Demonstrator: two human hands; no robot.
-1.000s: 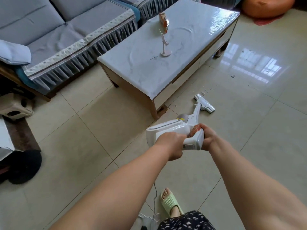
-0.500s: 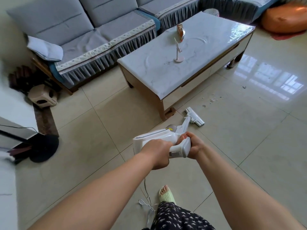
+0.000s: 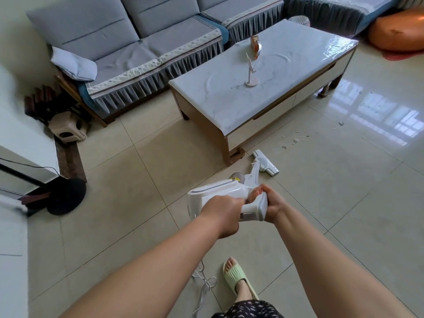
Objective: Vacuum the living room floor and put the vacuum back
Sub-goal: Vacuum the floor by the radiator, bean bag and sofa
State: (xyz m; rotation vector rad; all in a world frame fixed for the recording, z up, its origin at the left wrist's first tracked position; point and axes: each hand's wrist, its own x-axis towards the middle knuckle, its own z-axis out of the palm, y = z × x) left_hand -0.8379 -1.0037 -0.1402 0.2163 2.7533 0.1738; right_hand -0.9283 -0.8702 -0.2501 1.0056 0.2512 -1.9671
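I hold a white stick vacuum point(image 3: 215, 191) in front of me with both hands. My left hand point(image 3: 223, 214) grips its handle from the left, and my right hand point(image 3: 271, 203) grips the rear of the handle from the right. The tube slopes down to the floor head point(image 3: 266, 162), which lies on the beige tiles beside the near corner of the coffee table point(image 3: 229, 106). A patch of small crumbs point(image 3: 296, 140) lies on the floor beyond the head, to its right.
A grey sofa point(image 3: 137, 42) runs along the back. A phone stand point(image 3: 251, 72) and a snack packet point(image 3: 255, 45) sit on the table. A stool point(image 3: 66, 129) and a black fan base point(image 3: 66, 196) are at left. A white cord point(image 3: 203, 283) trails by my slippered foot point(image 3: 238, 278). An orange beanbag point(image 3: 397, 31) sits far right.
The view has pulled back and to the left, showing more sofa and wall. The vacuum head now lies closer to the table corner and farther from the crumbs. Both hands keep their grip.
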